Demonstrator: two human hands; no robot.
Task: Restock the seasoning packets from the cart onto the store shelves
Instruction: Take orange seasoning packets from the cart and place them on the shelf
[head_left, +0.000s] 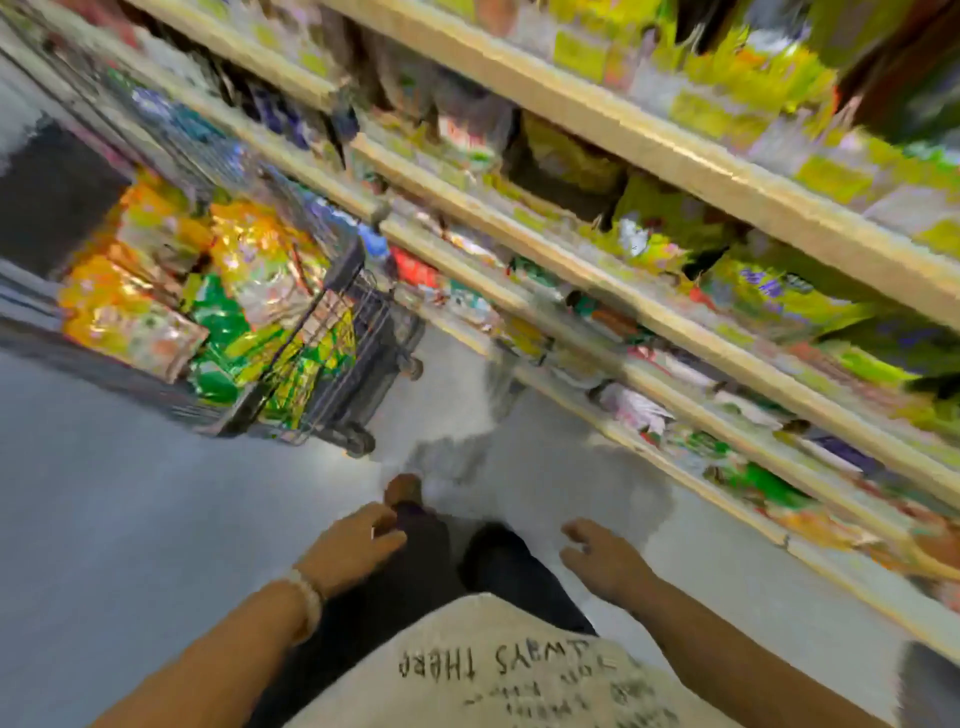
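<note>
Packets (171, 291) heaped in cart (332, 332), upper left, well apart from both hands. Left hand (353, 545) empty, fingers loosely spread; right hand (602, 561) same, nothing held. Shelves (649, 306) run along right. View badly blurred. Risk: reaching blind could knock heaped packets to floor (130, 493).
</note>
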